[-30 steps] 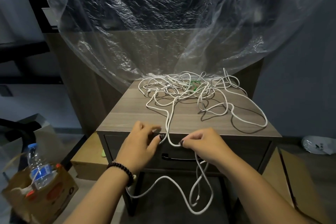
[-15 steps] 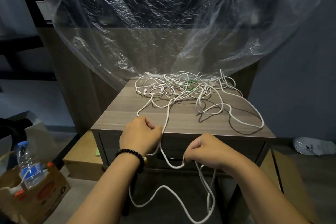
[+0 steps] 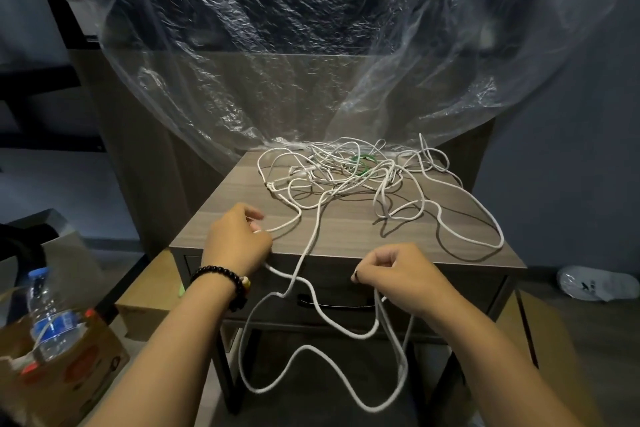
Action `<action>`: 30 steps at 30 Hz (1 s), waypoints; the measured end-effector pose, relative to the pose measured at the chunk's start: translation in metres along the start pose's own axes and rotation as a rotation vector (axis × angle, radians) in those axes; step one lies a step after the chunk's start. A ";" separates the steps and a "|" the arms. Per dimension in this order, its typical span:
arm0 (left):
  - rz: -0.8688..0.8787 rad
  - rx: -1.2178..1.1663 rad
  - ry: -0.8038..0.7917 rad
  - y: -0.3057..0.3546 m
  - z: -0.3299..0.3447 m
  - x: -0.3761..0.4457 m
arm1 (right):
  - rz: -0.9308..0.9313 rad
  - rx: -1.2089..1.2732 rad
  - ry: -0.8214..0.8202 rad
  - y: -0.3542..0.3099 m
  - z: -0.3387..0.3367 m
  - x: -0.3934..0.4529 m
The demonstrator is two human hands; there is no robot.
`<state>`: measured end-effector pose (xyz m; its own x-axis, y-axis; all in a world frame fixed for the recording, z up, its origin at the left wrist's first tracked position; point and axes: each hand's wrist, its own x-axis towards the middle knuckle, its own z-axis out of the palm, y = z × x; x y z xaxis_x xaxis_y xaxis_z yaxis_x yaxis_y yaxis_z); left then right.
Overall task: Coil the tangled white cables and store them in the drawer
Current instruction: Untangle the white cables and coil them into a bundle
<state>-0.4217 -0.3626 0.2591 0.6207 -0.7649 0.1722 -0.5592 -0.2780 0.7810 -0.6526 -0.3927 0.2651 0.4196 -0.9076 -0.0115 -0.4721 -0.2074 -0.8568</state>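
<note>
Both hands hold white cable at the tabletop's (image 3: pixel 221 218) front edge: the left hand (image 3: pixel 237 241) has its fingers curled round a strand, the right hand (image 3: pixel 398 274) pinches another before the closed drawer (image 3: pixel 460 291). Tangled white cables (image 3: pixel 353 177) sprawl behind, loops dangling below.
</note>
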 end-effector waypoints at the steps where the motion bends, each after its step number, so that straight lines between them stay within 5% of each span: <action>1: 0.018 -0.048 -0.003 0.000 -0.003 -0.005 | -0.017 0.029 0.030 0.001 0.002 0.002; 6: 0.129 -0.245 0.008 0.004 -0.016 -0.042 | -0.072 0.181 0.077 -0.008 0.018 0.013; 18: 0.286 -0.467 -0.455 -0.003 -0.035 -0.058 | 0.046 0.107 -0.003 -0.026 0.062 0.035; 21: 0.151 -0.732 -0.674 -0.009 -0.043 -0.044 | 0.040 0.058 -0.046 -0.025 0.058 0.038; 23: 0.076 -0.836 -0.527 -0.011 -0.042 -0.033 | 0.032 -0.022 -0.122 -0.025 0.052 0.036; 26: 0.302 -0.345 -0.186 -0.017 -0.033 -0.023 | -0.018 -0.168 -0.255 -0.025 0.044 0.029; 30: 0.462 0.009 -0.236 -0.027 -0.016 -0.015 | -0.081 -0.300 -0.328 -0.023 0.038 0.017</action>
<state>-0.4070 -0.3341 0.2451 0.1677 -0.9191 0.3565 -0.7506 0.1155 0.6506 -0.6049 -0.3893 0.2652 0.6654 -0.7303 -0.1545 -0.6107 -0.4136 -0.6752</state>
